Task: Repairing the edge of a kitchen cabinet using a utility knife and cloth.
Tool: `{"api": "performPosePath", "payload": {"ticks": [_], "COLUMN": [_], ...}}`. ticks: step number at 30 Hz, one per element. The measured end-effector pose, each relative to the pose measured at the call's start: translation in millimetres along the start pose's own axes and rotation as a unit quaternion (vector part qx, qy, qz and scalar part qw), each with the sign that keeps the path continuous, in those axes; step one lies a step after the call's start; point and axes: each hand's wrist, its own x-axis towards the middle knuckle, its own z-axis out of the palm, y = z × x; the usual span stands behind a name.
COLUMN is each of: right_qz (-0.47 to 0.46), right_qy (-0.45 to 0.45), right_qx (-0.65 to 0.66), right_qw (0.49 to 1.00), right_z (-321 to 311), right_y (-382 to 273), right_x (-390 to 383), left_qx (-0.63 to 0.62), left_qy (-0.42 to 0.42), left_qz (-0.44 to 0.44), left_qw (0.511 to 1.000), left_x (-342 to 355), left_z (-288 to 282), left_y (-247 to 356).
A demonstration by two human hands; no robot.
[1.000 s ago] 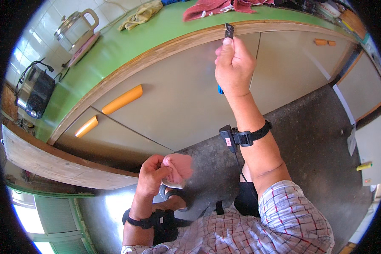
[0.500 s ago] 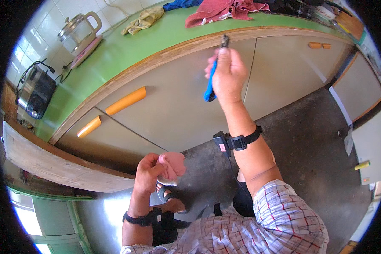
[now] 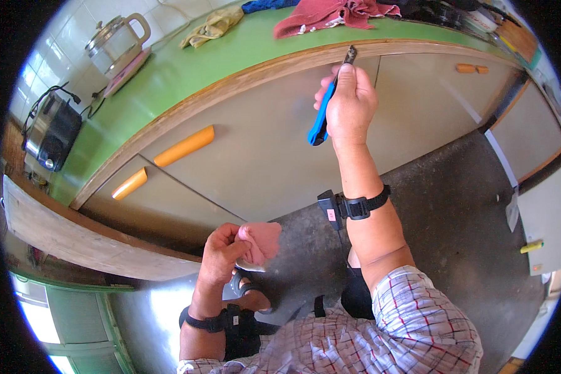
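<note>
My right hand (image 3: 350, 112) is closed around a pair of pliers with blue-and-black handles (image 3: 320, 126). Their dark metal head sticks up past my thumb, in front of the wooden edge of the green counter (image 3: 168, 87). Whether the jaws grip anything is too small to tell. Lower and to the left, my left hand (image 3: 221, 252) pinches a folded pink cloth (image 3: 262, 242) with a whitish underside. The cloth hangs in the air above the dark floor, in front of the cabinet.
Beige cabinet doors (image 3: 262, 124) with wooden handles (image 3: 184, 146) run below the counter. On top lie a red cloth (image 3: 330, 17) and a yellowish cloth (image 3: 213, 26). A glass kettle (image 3: 115, 47) and a black-and-silver appliance (image 3: 55, 131) stand at the left. A wooden board (image 3: 93, 243) juts out below.
My right hand has moved a little right and down with the pliers, which now tilt more to the right. My left hand has shifted slightly right, and the pink cloth spreads wider.
</note>
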Motion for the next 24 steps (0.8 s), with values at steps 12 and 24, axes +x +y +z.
{"api": "performPosePath", "payload": {"ticks": [12, 24], "right_qz": [-0.173, -0.203], "right_qy": [-0.112, -0.137], "right_qx": [-0.143, -0.151], "right_qw": [0.968, 0.958], "right_z": [29.3, 66.7], "right_y": [25.0, 32.1], "right_x": [-28.5, -65.4], "left_qx": [0.026, 0.034], "left_qy": [0.010, -0.015], "left_qz": [0.016, 0.028], "left_qw": [0.999, 0.999], "left_x": [-1.2, -3.6], "left_z": [-10.4, -2.6], "left_y": [-0.4, 15.2]}}
